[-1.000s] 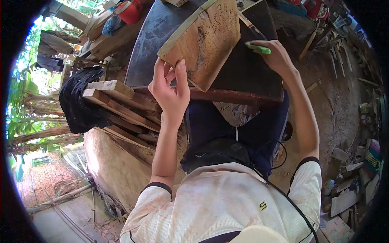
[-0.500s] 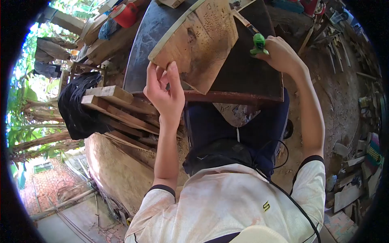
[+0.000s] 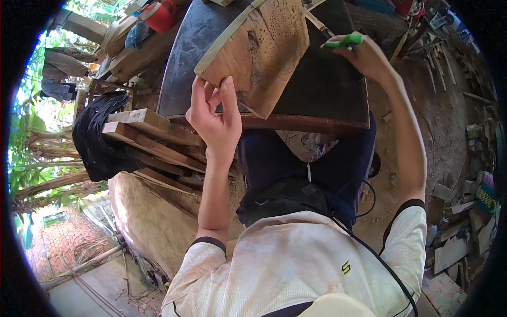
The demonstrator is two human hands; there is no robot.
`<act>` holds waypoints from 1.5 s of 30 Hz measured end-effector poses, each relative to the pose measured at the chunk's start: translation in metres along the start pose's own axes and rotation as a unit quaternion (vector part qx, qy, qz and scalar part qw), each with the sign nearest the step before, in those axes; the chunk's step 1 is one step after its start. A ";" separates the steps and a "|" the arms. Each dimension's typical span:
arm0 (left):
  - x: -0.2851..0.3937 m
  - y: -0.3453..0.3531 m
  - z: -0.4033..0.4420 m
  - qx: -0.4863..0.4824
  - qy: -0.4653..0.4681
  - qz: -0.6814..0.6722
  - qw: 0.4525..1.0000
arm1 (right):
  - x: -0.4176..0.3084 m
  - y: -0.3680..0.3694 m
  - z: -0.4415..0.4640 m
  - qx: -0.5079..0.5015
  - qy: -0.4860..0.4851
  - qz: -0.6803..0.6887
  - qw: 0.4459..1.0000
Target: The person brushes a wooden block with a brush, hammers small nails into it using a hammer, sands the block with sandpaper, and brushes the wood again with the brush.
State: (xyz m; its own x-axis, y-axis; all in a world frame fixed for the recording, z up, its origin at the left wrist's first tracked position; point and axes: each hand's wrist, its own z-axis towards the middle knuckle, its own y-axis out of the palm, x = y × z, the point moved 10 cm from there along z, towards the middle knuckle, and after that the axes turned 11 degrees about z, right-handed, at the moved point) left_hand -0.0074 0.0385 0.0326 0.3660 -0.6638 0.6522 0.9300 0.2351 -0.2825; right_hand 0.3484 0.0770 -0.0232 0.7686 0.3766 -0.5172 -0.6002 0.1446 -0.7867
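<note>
My left hand (image 3: pixel 216 108) pinches the lower left corner of a curved-edged wooden board (image 3: pixel 259 55), thumb on its face. Its surface is pitted with small dark holes and a dark streak, and a paler strip runs along its left edge. The board is tilted over a dark tabletop (image 3: pixel 327 95). To the right of the board, my right hand (image 3: pixel 367 61) is closed around a small bright green object (image 3: pixel 346 41) with a narrow tip pointing left; its exact kind is unclear. A slim wooden-handled tool (image 3: pixel 317 22) lies on the tabletop nearby.
Stacked wooden beams (image 3: pixel 142 132) and a black cloth (image 3: pixel 100 137) stand at the left. A red container (image 3: pixel 158 17) sits on timber at the upper left. Scrap wood (image 3: pixel 451 259) litters the ground at the right.
The green object has turned in my right hand, from roughly upright to nearly level, and the hand has shifted slightly right. My left hand still holds the board, which has barely moved.
</note>
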 end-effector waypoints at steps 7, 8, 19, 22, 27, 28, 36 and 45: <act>0.005 0.004 -0.003 0.001 0.009 -0.001 1.000 | -0.020 0.007 -0.030 -0.100 0.049 -0.045 0.993; 0.006 0.004 -0.003 0.003 0.010 0.008 1.000 | -0.020 -0.002 -0.026 -0.069 0.060 -0.037 0.995; 0.011 0.004 -0.003 0.009 0.015 0.030 0.999 | -0.013 -0.021 -0.033 -0.031 0.130 0.003 0.991; 0.009 0.004 -0.005 0.005 0.003 0.029 1.000 | -0.013 0.006 -0.040 -0.072 0.072 0.009 0.995; 0.011 0.003 -0.004 0.017 0.014 0.025 0.999 | -0.012 -0.005 -0.052 -0.102 0.115 -0.006 0.988; 0.010 0.004 -0.004 0.021 0.012 0.017 1.000 | -0.015 -0.004 -0.047 -0.063 0.113 -0.007 0.992; 0.010 0.002 -0.004 0.011 0.006 0.029 0.999 | -0.019 0.004 -0.043 -0.104 0.102 -0.006 0.989; 0.007 0.002 -0.004 0.004 0.003 0.032 0.999 | -0.038 0.010 -0.018 -0.052 0.075 -0.066 0.994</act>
State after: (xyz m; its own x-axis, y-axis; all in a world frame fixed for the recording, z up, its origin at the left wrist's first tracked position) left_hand -0.0031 0.0320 0.0340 0.4244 -0.6517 0.6287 0.9050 0.2825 -0.3180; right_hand 0.3173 0.0476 -0.0178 0.8684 0.2193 -0.4447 -0.4710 0.0847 -0.8781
